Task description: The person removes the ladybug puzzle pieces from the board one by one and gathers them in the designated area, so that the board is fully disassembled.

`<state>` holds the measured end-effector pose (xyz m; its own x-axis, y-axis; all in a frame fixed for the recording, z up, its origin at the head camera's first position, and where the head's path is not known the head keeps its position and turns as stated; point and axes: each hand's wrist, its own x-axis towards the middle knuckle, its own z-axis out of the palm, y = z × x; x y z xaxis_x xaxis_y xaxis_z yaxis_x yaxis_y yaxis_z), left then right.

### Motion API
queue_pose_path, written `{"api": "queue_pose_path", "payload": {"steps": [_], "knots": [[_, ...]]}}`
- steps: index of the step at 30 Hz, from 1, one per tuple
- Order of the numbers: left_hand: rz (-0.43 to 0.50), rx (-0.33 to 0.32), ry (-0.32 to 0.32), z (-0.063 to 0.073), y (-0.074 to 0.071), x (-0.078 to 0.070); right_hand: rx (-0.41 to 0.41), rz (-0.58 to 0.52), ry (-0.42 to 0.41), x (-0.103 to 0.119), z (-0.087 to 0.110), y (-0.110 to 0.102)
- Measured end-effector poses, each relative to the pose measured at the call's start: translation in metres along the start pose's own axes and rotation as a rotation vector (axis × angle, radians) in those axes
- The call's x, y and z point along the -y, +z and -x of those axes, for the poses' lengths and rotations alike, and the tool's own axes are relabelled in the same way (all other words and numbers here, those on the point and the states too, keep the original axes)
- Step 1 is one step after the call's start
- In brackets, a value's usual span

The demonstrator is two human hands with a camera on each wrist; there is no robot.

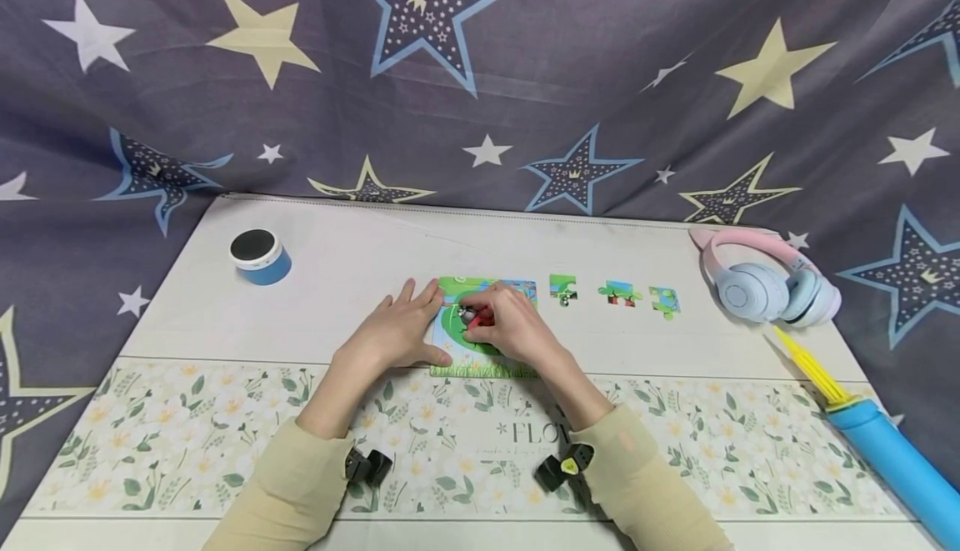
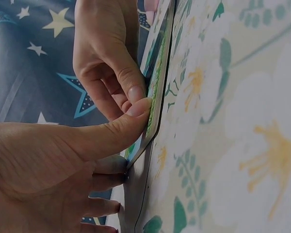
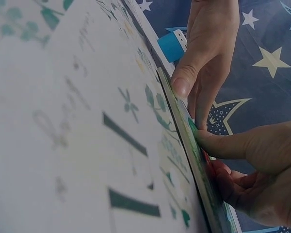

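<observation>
A green and blue jigsaw board (image 1: 450,351) with a ladybug on a leaf lies flat on the table. My left hand (image 1: 397,326) rests at the board's left side with the fingers spread; its thumb touches the lower left border. Over the middle of the board, my right hand (image 1: 517,326) pinches a red and black ladybug puzzle piece (image 1: 480,318) between thumb and curled fingers, low against the picture. In the right wrist view, a bit of red (image 3: 208,164) shows under the fingertips. The right hand hides the board's right part.
Loose puzzle pieces lie right of the board: one green-blue (image 1: 564,287), one with red (image 1: 620,293), one blue-green (image 1: 664,301). A blue speaker (image 1: 261,257) stands at the back left. Pink-blue headphones (image 1: 765,280) and a blue pump with yellow nozzle (image 1: 877,434) lie at right.
</observation>
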<state>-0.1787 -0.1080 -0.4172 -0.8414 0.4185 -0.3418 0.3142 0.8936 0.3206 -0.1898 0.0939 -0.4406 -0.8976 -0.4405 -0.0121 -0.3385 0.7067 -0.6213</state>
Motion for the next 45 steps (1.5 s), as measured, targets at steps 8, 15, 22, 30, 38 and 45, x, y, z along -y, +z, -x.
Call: {"api": "queue_pose_path", "payload": {"steps": [8,15,22,30,38,45], "knots": [[0.004,0.000,-0.001,0.0006,0.0005,0.0002,-0.005,0.004,0.007,0.0015,0.0011,0.0009],[0.003,0.000,0.001,0.0003,0.0009,0.0002,-0.015,0.001,0.026,0.0019,0.0021,0.0017],[-0.003,-0.005,0.004,0.0000,0.0003,0.0000,-0.042,-0.004,0.050,0.0033,0.0031,0.0026],[-0.006,-0.003,-0.002,0.0000,-0.0003,0.0001,-0.053,-0.023,0.053,0.0036,0.0033,0.0047],[-0.009,0.001,-0.006,0.0001,-0.0007,0.0004,-0.046,-0.073,0.063,0.0042,0.0025,0.0052],[-0.002,0.004,-0.007,0.0009,-0.0011,0.0000,-0.056,-0.071,0.041,0.0047,0.0028,0.0052]]}}
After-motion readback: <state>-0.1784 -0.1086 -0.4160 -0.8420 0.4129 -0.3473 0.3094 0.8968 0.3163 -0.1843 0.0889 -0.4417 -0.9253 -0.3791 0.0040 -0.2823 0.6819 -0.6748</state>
